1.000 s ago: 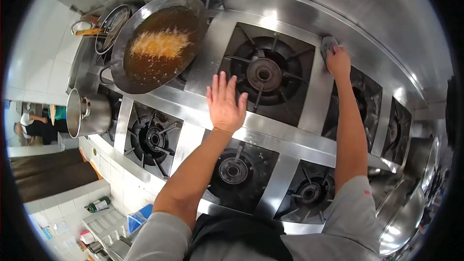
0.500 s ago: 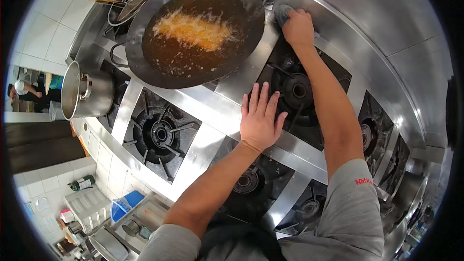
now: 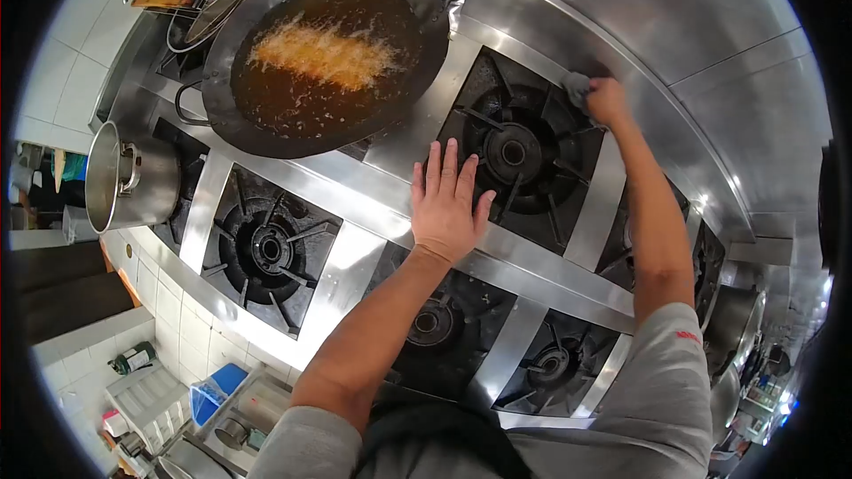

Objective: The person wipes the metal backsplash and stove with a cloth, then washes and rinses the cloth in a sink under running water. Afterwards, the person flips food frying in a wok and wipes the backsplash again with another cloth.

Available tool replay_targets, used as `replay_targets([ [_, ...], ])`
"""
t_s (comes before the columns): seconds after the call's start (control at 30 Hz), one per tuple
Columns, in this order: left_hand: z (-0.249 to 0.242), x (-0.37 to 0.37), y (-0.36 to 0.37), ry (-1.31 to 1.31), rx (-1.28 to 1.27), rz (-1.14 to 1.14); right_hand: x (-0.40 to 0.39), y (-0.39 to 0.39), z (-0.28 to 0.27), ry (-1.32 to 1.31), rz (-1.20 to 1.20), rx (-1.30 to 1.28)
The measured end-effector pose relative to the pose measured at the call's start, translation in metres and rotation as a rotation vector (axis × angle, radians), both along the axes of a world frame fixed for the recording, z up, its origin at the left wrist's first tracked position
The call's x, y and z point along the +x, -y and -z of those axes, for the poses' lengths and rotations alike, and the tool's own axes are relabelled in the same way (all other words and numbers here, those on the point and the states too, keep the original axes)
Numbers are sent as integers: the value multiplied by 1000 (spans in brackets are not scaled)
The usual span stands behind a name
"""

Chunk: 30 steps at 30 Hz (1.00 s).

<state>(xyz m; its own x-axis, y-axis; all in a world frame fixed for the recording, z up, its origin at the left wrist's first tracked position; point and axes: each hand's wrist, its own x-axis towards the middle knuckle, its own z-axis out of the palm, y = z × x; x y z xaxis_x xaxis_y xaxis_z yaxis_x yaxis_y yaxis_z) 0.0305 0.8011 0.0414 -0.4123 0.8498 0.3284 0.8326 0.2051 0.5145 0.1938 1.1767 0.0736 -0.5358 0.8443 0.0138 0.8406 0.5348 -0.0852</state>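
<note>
My right hand [image 3: 608,103] is closed on a grey cloth [image 3: 576,87] at the back edge of the stove, by the rear corner of a black burner [image 3: 513,153]. Fingers spread, my left hand [image 3: 447,215] lies on the steel strip of the stove top in front of that same burner. It holds nothing. To the left of both hands stands a wide wok [image 3: 217,93] of dark oil, where a golden, bubbling mass of food [image 3: 324,53] fries.
A steel pot [image 3: 146,182] stands at the stove's left end. Strainers [image 3: 217,4] lie behind the wok. Bare burners [image 3: 269,250] with raised prongs surround my arms. A steel backsplash [image 3: 621,27] rises behind the stove. A blue container [image 3: 217,390] is at lower left.
My right hand has moved right along the stove's back edge with the cloth, away from the wok. My left hand stays in place on the steel. The view has shifted slightly.
</note>
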Motion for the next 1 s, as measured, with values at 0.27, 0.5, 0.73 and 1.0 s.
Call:
replay_targets([
  [0.27, 2, 1, 0, 10, 19, -14, -83, 31, 11, -248, -247, 18],
  [0.5, 4, -1, 1, 9, 73, -44, -211, 87, 31, -426, -550, 120],
  [0.73, -1, -6, 24, 99, 302, 56, -197, 224, 24, -245, -624, 141],
  [1.0, -15, 28, 275, 245, 152, 234, -116, 370, 30, -613, -685, -31],
])
